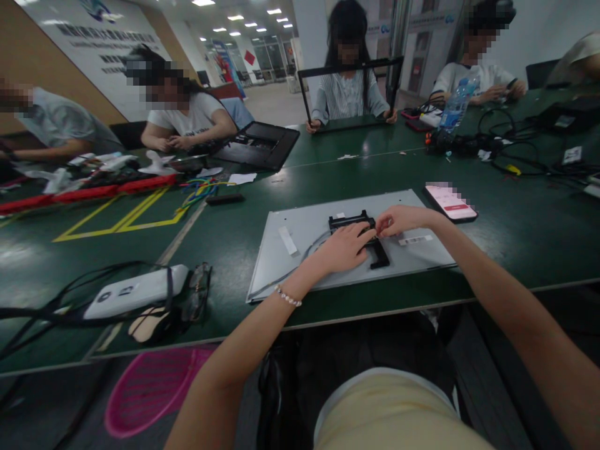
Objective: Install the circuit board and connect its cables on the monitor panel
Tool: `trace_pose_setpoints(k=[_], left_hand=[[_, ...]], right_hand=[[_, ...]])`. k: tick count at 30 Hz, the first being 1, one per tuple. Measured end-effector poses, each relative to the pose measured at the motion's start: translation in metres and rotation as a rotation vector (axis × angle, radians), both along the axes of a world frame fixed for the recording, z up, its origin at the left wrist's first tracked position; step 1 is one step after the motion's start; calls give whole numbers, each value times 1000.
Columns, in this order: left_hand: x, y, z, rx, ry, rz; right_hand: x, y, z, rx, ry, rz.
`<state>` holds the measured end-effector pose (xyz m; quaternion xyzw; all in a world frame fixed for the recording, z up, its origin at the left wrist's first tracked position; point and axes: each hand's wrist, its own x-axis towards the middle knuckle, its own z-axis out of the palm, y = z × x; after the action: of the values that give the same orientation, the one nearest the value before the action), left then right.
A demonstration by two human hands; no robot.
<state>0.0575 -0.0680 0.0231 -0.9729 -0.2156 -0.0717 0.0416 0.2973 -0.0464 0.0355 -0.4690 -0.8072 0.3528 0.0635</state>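
A flat silver panel (312, 228), like the back of a display screen, lies on the green table in front of me. On it rests a black plastic bracket (380, 255) with arms that stick out, and a thin grey cable (288, 273) runs from it to the panel's lower left corner. My left hand (344, 247) lies over the bracket's middle, its fingers bent around it. At the bracket's right side my right hand (398, 220) has thumb and fingertips pinched together, close to the left fingertips. Whatever the right fingertips hold is too small to make out.
Right of the panel lies a phone (452, 201). To the left are a white device (135, 290) with black cables, a mouse (150, 324) and glasses (199, 290). Across the table a person holds a black frame (351, 65). A pink basket (150, 390) sits below the edge.
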Motion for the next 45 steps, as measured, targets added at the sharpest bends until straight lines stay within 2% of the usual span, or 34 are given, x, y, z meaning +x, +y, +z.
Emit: trace_pose_setpoints(k=[5, 8, 10, 14, 17, 19, 23, 25, 28, 31, 39, 45], left_hand=[[-3, -1, 6, 24, 9, -5], [-9, 4, 14, 33, -13, -7], [-16, 12, 21, 48, -43, 37], [-40, 35, 33, 134, -90, 284], [-62, 50, 35, 180, -35, 529], [-77, 56, 36, 152, 21, 671], [-101, 67, 37, 25, 132, 777], [-109, 74, 37, -54, 178, 786], [-117, 84, 39, -206, 233, 726], [-121, 89, 41, -289, 256, 694], [-137, 87, 51, -418, 264, 690], [-139, 87, 52, -425, 291, 661]], right_hand=[[-1, -4, 8, 5, 99, -128], [-4, -6, 11, 42, 175, -198], [-8, -7, 11, 98, 192, -227], [-18, -9, 7, 202, 228, -231], [-24, -11, 4, 258, 260, -230], [-27, -11, 3, 288, 279, -229], [-32, -12, 1, 373, 274, -220], [-34, -13, 0, 408, 258, -224], [-40, -16, -1, 446, 257, -212], [-46, -19, -1, 503, 243, -188], [-57, -25, 0, 588, 146, -153], [-63, -30, -1, 693, 74, -160]])
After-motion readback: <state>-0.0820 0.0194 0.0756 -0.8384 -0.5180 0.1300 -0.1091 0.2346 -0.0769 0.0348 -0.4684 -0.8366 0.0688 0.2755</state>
